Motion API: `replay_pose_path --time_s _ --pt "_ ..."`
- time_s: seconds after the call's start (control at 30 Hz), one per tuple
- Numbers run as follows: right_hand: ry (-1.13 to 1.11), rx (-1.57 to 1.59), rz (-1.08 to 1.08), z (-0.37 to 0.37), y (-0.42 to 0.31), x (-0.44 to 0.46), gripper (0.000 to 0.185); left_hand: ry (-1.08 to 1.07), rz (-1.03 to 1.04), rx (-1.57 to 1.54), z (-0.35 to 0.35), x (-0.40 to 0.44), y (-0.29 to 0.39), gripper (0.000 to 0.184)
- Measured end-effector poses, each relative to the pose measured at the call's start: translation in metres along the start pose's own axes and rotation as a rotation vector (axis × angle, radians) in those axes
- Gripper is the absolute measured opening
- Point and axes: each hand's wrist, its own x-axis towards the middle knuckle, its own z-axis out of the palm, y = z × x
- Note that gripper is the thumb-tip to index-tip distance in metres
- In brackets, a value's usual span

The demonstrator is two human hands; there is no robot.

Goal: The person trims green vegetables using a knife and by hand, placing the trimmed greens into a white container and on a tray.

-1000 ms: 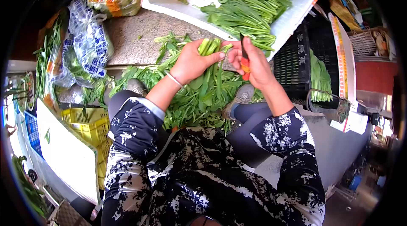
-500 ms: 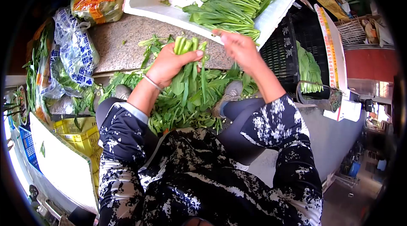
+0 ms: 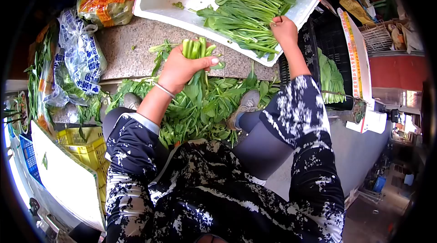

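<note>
My left hand (image 3: 180,66) is closed around a small bunch of leafy green stalks (image 3: 195,48), cut ends up and leaves hanging below. My right hand (image 3: 285,30) reaches into the white foam box (image 3: 182,24), its fingers pinched on the stem ends of the greens there. These leafy greens (image 3: 248,13) lie in neat layers along the right side of the box. Under my left hand, a loose heap of leafy greens (image 3: 205,106) covers the ground between my shoes.
At the left are a clear bag with orange print (image 3: 109,1) and one with blue print (image 3: 82,56). A black crate (image 3: 334,38) with greens stands right of the box. Yellow crates (image 3: 84,145) sit at lower left, beside a white foam panel (image 3: 68,174).
My right hand has moved up and to the right, from the box's near edge onto the greens inside. My left hand keeps its bunch and has shifted slightly left.
</note>
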Motion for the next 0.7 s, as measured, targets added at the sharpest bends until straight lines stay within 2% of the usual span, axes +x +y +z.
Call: replay_pose_path --time_s 0.03,0.07,0.1,0.17,0.2,0.23,0.3,0.37,0.4,0.43,0.5,0.53,0.7 --pt "-0.067 0.083 -0.061 -0.009 -0.012 -0.016 0.013 0.055 0.084 0.179 0.001 0.000 -0.002 0.025" --pt "-0.135 0.168 -0.118 -0.018 -0.027 -0.036 0.012 0.127 0.078 0.437 0.001 0.000 0.000 0.021" --pt "-0.176 0.176 -0.160 -0.027 -0.047 -0.061 0.012 0.129 0.072 0.438 0.003 0.001 -0.003 0.021" --pt "-0.356 0.413 -0.107 -0.033 -0.069 -0.101 0.017 0.142 0.636 0.757 0.008 0.002 -0.011 0.019" --pt "-0.396 0.481 -0.194 -0.028 -0.070 -0.114 0.019 0.143 0.723 0.815 0.010 0.002 -0.011 0.018" --pt "-0.498 0.624 -0.192 -0.031 -0.075 -0.126 0.019 0.150 0.812 0.872 0.012 0.002 -0.012 0.018" --pt "-0.629 0.939 -0.144 -0.029 -0.077 -0.138 0.017 0.084 0.303 0.607 0.016 -0.005 -0.013 0.019" --pt "-0.658 0.956 0.001 -0.036 -0.083 -0.141 0.024 0.080 0.296 0.628 0.016 -0.008 -0.007 0.020" --pt "-0.733 0.996 0.030 -0.038 -0.080 -0.140 0.035 0.054 0.239 0.456 0.015 -0.006 -0.009 0.021" --pt "-0.739 0.999 0.027 -0.038 -0.080 -0.141 0.035 0.029 0.186 0.282 0.013 -0.003 -0.010 0.021" --pt "-0.854 1.244 0.087 -0.037 -0.080 -0.145 0.039 0.017 0.167 0.208 0.011 -0.001 -0.010 0.021" --pt "-0.852 1.239 -0.005 -0.030 -0.077 -0.146 0.040 0.010 0.140 0.158 0.011 -0.002 -0.009 0.021" --pt "-0.826 1.118 -0.022 -0.034 -0.080 -0.149 0.040 -0.003 0.077 0.068 0.014 -0.002 -0.006 0.020"
